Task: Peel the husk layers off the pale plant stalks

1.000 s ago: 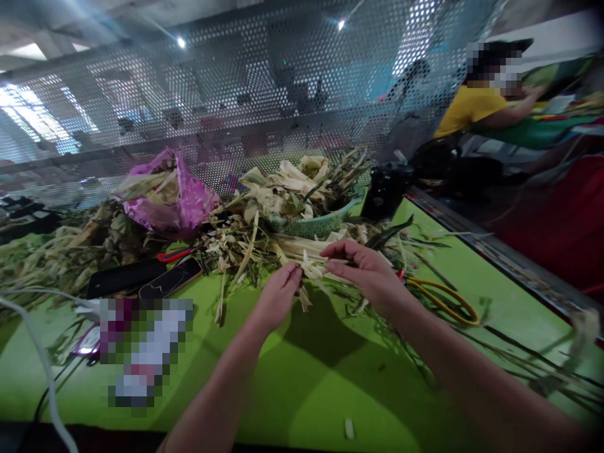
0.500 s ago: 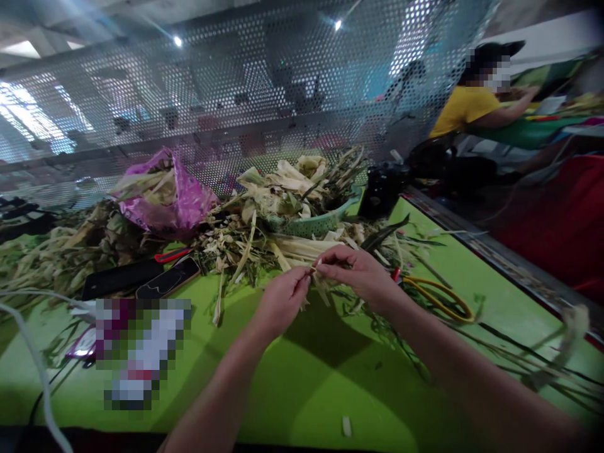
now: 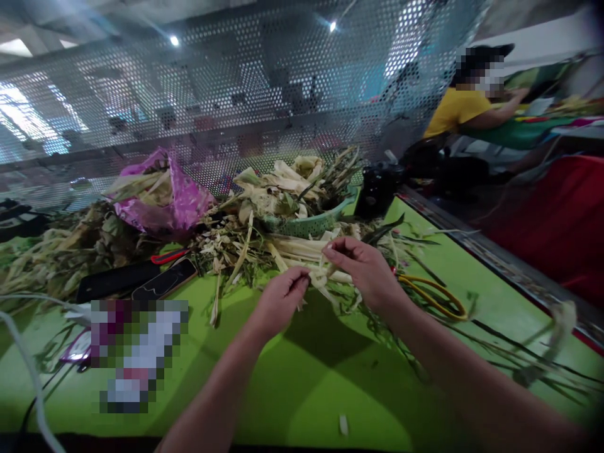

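My left hand (image 3: 279,301) and my right hand (image 3: 365,269) meet over the green table (image 3: 311,384), both pinching a pale leaf strip (image 3: 317,275) that runs between them. The left fingers are curled round its near end. The right fingers grip the strip a little higher and further back. Just behind the hands lies a bundle of pale stalks (image 3: 295,246).
A green basket (image 3: 306,223) heaped with husks stands behind, next to a pink bag (image 3: 182,198). Yellow-handled scissors (image 3: 436,296) lie to the right, two phones (image 3: 141,280) to the left. A perforated metal screen (image 3: 236,94) closes the back. Another person in yellow (image 3: 460,110) sits far right.
My right hand has lifted and drawn slightly apart from the left, stretching the strip between them. The left hand has barely moved.
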The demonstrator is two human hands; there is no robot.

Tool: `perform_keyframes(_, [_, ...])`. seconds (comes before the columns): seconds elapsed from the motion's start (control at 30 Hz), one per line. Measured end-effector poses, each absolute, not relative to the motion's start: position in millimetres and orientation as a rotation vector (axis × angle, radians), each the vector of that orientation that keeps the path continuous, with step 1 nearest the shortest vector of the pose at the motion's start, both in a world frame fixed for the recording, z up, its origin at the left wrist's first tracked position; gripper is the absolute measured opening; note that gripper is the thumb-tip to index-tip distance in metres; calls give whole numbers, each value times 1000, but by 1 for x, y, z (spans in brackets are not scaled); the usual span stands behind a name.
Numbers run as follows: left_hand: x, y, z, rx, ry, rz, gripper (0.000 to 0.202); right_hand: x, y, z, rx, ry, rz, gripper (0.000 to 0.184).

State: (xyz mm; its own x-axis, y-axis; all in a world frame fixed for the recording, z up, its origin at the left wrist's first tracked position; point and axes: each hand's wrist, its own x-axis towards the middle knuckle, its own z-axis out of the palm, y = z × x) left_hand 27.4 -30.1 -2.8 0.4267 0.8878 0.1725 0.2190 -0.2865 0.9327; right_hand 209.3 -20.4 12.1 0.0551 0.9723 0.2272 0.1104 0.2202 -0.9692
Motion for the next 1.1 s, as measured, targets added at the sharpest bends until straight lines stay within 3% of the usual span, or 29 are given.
perform_keyframes(0.13, [30,-28,-5,1483,981,1007,18,211,-24,17,-1202,-1389,752,24])
perform_keyframes(0.5, [29,-29,-5,1000,720,977,20,201,-31,15,-1180,-1924,775,22])
perform_keyframes(0.73, [31,-27,-5,843,796,1062,30,201,-31,17,-1305,-1947,654,25])
perform_keyframes(1.1, [26,-27,-2,934,842,1061,30,205,-27,17,-1253,-1808,809,23])
